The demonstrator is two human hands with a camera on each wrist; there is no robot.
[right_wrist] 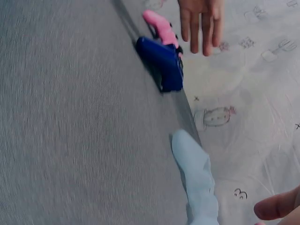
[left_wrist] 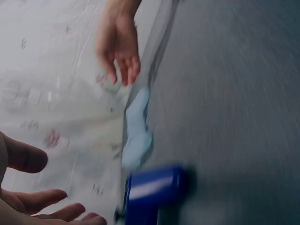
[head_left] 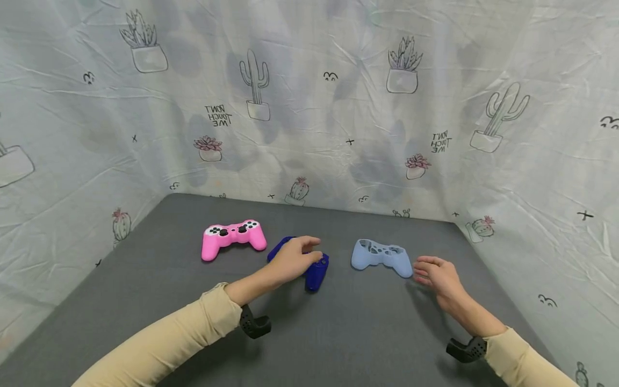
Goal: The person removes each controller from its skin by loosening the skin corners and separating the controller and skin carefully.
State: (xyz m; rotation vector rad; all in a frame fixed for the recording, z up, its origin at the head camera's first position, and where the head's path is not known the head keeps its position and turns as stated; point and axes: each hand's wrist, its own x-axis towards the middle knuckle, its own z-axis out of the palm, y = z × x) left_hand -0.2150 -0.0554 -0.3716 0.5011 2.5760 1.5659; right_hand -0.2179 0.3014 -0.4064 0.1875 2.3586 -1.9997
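Note:
My left hand hovers over a dark blue game controller and hides its middle. In the right wrist view the fingers of this hand hang straight, apart from the blue controller. Right of it, a light blue controller skin with cut-out holes lies on the table. Just beyond the skin's right end is my right hand, its fingers loosely extended and holding nothing. The left wrist view shows this right hand above the skin. A gap separates them there.
A pink game controller with a white and black button face lies on the left of the dark grey table. Pale cloth walls printed with cacti enclose the table at the back and sides. Black bands with cameras sit on both wrists.

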